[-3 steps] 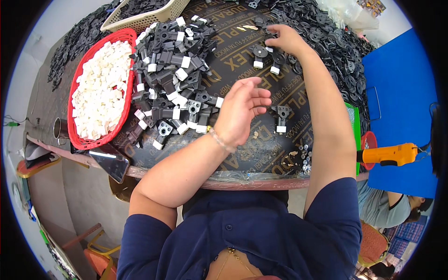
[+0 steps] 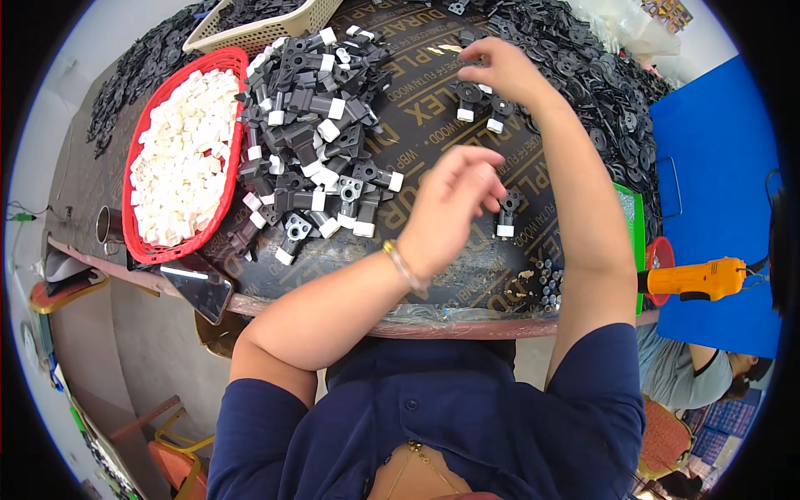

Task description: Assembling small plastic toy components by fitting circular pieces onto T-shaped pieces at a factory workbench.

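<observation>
My left hand [image 2: 454,208] is over the middle of the table, fingers loosely spread. Its fingertips reach the top of a single black plastic part with a white end [image 2: 505,227]; whether they touch it I cannot tell. Farther off, my right hand [image 2: 507,71] hovers with thumb and forefinger apart, holding nothing visible. Below it lie two black parts with round discs and white ends, one [image 2: 467,98] left of the other [image 2: 497,115]. Another white end [image 2: 485,88] peeks out under that hand, its body hidden.
Left is a heap of black parts with white ends [image 2: 333,125], beside a red basket [image 2: 127,196] of white pieces. A beige basket [image 2: 275,31] stands behind. Black discs [image 2: 575,75] pile up far right. An orange power tool [image 2: 700,279] and phone [image 2: 200,290] sit at opposite sides.
My left hand has moved right, toward the single black part, and its fingers now partly cover it. My right hand has shifted slightly left and nearer.
</observation>
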Demonstrator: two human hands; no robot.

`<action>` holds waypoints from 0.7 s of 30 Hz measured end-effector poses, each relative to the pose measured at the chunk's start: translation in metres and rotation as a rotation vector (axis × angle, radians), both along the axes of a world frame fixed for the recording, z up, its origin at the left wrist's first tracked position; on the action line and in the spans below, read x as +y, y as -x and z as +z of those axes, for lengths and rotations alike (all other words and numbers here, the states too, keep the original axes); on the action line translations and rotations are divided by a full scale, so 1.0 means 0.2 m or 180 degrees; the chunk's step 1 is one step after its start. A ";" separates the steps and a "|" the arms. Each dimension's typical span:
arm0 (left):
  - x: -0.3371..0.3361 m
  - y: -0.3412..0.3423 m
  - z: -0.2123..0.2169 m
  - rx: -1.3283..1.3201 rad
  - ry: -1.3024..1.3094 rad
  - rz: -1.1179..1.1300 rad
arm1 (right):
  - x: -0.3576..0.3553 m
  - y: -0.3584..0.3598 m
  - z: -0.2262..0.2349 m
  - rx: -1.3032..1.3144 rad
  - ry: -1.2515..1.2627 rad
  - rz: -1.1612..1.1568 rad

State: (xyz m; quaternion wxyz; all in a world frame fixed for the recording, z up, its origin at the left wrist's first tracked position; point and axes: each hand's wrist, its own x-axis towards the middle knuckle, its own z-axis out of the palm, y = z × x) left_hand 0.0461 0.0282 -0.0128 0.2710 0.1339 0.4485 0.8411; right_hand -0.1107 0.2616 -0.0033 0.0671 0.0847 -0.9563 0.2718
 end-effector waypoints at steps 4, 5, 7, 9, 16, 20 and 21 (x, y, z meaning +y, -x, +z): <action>-0.05 -0.11 0.03 0.2137 0.0467 0.0125 | -0.51 -0.32 0.14 -0.1056 -0.0171 0.1211; -0.05 -0.11 0.04 0.2768 0.0531 0.0212 | -0.58 -0.39 0.11 -0.1037 -0.0310 0.1374; -0.03 -0.10 0.03 0.3068 0.0413 0.0278 | -0.63 -0.45 -0.01 -0.0627 -0.0531 0.1379; -0.02 -0.09 0.03 0.3252 0.0504 0.0427 | -0.63 -0.47 -0.05 -0.0624 -0.0500 0.1254; -0.03 0.00 0.00 0.3256 0.1205 0.1666 | -0.35 -0.63 0.18 -0.0574 -0.0718 0.0346; 0.03 -0.03 0.01 0.0992 0.0088 0.0907 | -0.28 -0.93 0.28 -0.0201 -0.0711 -0.0321; 0.03 -0.03 0.00 0.0982 0.0088 0.0889 | -0.27 -1.00 0.28 -0.0083 -0.0223 -0.0382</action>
